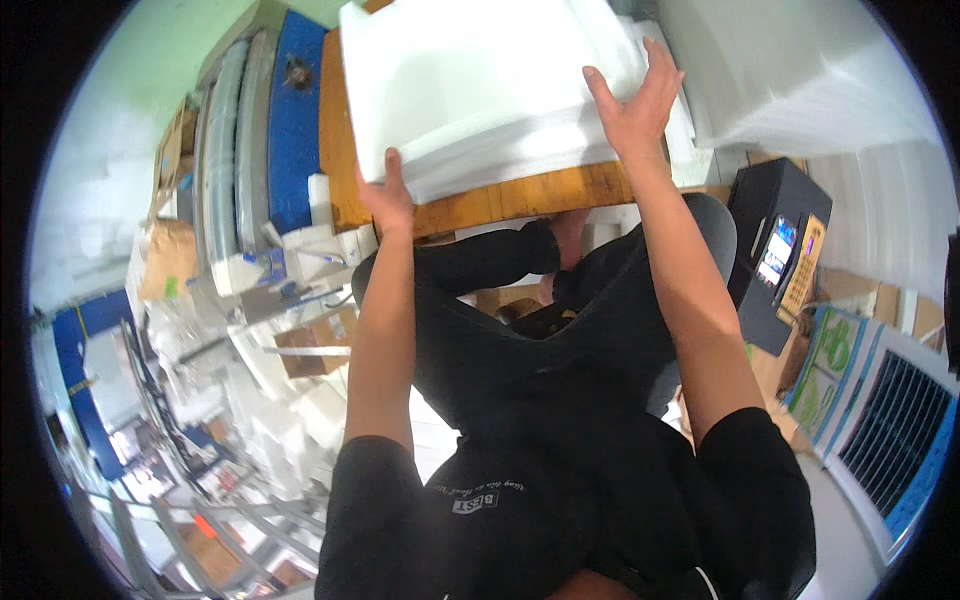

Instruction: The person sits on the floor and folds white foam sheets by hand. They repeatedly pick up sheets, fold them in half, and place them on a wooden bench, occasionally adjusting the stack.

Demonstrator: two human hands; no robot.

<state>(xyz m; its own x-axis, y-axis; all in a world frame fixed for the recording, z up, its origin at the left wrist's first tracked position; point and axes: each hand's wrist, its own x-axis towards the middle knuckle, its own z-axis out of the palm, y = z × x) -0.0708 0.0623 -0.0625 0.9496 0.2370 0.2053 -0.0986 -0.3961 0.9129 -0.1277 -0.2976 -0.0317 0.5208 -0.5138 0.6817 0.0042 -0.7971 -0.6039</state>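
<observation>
Right hand [638,118] at one o'clock, grip spread on the white foam [480,90]; left hand [388,203] at eleven, fingers hidden, I can't tell if clamped. Foam's laid at twelve on the counter [545,192], hands not yet off.

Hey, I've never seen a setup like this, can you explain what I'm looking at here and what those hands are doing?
There's no machine here, just a person's two bare hands. The single picture comes from a wide fisheye camera worn on the head, looking down, so you also see the wearer's black shirt and legs, and straight edges bend.

A bulky white foam-like slab lies on an orange-brown wooden table. The left hand is at its near left corner, thumb up; its other fingers are mostly hidden, so I can't tell how firmly it holds. The right hand rests at the right side, fingers spread. Further right is a dark box with a lit screen.
</observation>
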